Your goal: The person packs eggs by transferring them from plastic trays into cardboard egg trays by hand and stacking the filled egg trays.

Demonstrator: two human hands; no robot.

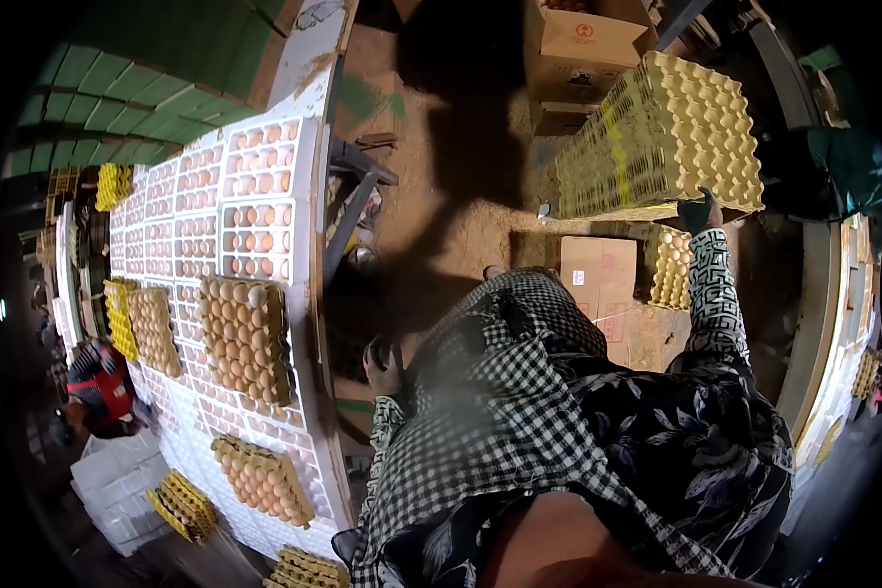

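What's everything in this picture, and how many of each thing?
Eggs: too many to count, mostly brown, on the left
Egg packs: many, white, on the left
Loaded tray stacks: several, brown and yellow, on the left
Big tray stack: one, yellowish, upper right
Cardboard boxes: at least two, brown, top and middle
Person: one, partly red clothes, far left
Checked cloth: one, black-and-white, on the wearer
Left hand: one, dark, lower middle
Right hand: one, dark, at the big stack's lower edge

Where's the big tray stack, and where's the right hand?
Tray stack (710, 127): head view, on the bumpy face of its end tray.
Right hand (700, 212): head view, middle of the hand.
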